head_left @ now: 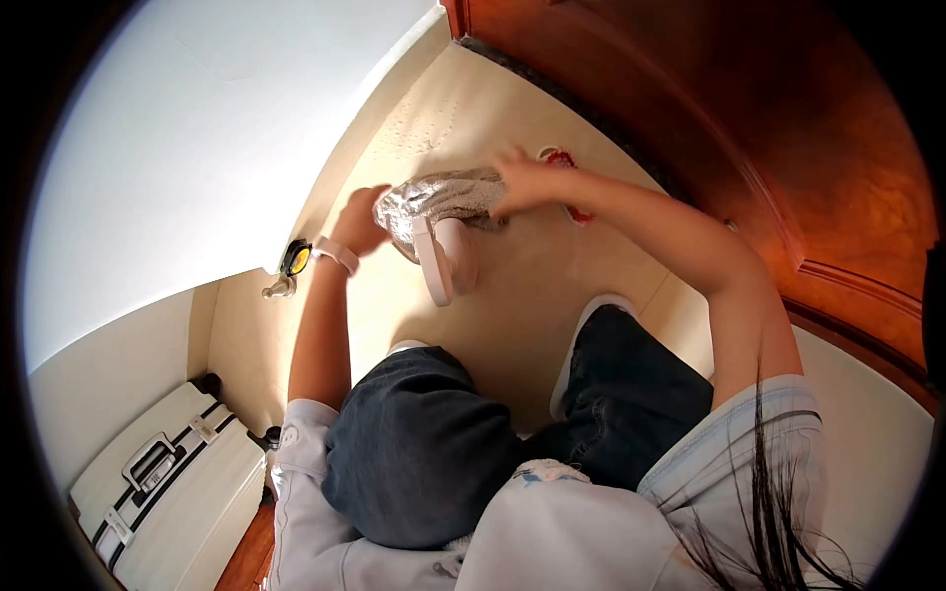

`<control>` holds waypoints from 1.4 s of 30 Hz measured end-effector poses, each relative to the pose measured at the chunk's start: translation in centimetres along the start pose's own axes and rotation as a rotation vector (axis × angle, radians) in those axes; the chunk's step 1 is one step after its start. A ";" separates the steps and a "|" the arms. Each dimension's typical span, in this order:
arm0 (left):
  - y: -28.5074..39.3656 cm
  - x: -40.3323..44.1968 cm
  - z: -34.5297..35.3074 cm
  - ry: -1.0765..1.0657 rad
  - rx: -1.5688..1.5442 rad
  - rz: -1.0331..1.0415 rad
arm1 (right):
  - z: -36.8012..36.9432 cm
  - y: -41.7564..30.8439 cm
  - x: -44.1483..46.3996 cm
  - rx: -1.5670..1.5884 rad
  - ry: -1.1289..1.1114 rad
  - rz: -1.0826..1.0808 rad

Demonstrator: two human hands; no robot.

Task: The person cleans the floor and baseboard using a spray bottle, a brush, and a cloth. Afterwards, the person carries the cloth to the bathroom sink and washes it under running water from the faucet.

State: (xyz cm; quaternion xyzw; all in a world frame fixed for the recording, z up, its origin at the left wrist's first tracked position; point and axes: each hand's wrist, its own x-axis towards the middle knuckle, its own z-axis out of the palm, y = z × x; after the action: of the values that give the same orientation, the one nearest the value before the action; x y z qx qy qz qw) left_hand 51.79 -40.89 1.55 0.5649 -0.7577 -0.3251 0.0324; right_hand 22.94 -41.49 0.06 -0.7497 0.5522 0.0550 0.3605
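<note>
A crumpled, shiny silver-grey cloth (443,195) lies over the floor in front of me. Under its near edge a pale pink thing shows, with a flat upright strip (434,261) and a rounded part (459,251) beside it; its kind I cannot make out. At the cloth's left end, my left hand (363,219) has its fingers curled at the edge, a pale band on the wrist. My right hand (527,183) is at the cloth's right end, its fingers spread and slightly blurred.
Behind my right hand lies a red and white thing (562,158), partly hidden by the arm. A door stop (281,288) and a black-yellow round thing (297,258) sit by the white door (227,148). A white suitcase (177,483) stands lower left; a reddish wooden door (749,118) is right.
</note>
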 end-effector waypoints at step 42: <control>4.3 -7.6 -11.8 0.450 -1.719 0.159 | -18.3 -7.5 -3.9 0.620 0.059 -0.211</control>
State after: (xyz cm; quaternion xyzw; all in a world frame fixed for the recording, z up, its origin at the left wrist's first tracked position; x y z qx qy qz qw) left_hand 55.87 -38.94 15.52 0.3415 -0.2646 -0.6592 0.6156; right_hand 22.19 -48.43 18.97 -0.6586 0.4721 -0.1751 0.5593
